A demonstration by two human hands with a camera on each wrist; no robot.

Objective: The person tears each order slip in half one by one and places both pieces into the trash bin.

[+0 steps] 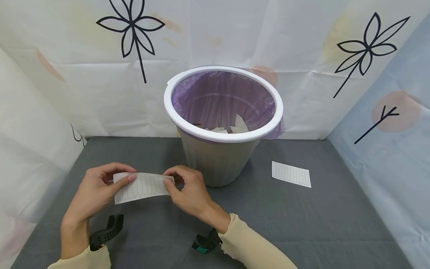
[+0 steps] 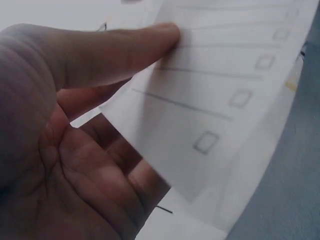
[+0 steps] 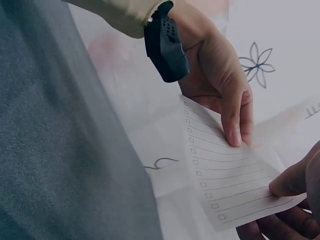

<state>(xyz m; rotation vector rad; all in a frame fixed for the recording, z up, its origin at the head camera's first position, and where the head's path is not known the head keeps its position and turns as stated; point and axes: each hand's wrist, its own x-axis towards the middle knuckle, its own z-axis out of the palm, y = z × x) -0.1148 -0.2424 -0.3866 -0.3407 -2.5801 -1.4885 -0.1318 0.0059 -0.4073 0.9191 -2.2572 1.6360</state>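
A white checklist sheet (image 1: 147, 185), printed with lines and small boxes, is held above the table between both hands. My left hand (image 1: 97, 188) pinches its left end, thumb on the printed face and fingers behind. At the other end, my right hand (image 1: 189, 190) pinches the sheet between thumb and fingers. The paper bows slightly between them. In the left wrist view the sheet (image 2: 200, 115) shows boxes along one edge; the right wrist view has both hands on the sheet (image 3: 225, 170). Just beyond the right hand stands a bin (image 1: 218, 158).
The bin has a white rim (image 1: 169, 101) and a purple liner (image 1: 221, 93), with pale paper pieces (image 1: 239, 125) inside. Another lined sheet (image 1: 291, 174) lies flat on the grey tablecloth (image 1: 302, 224) to the right. Patterned cloth walls (image 1: 215, 33) enclose the table.
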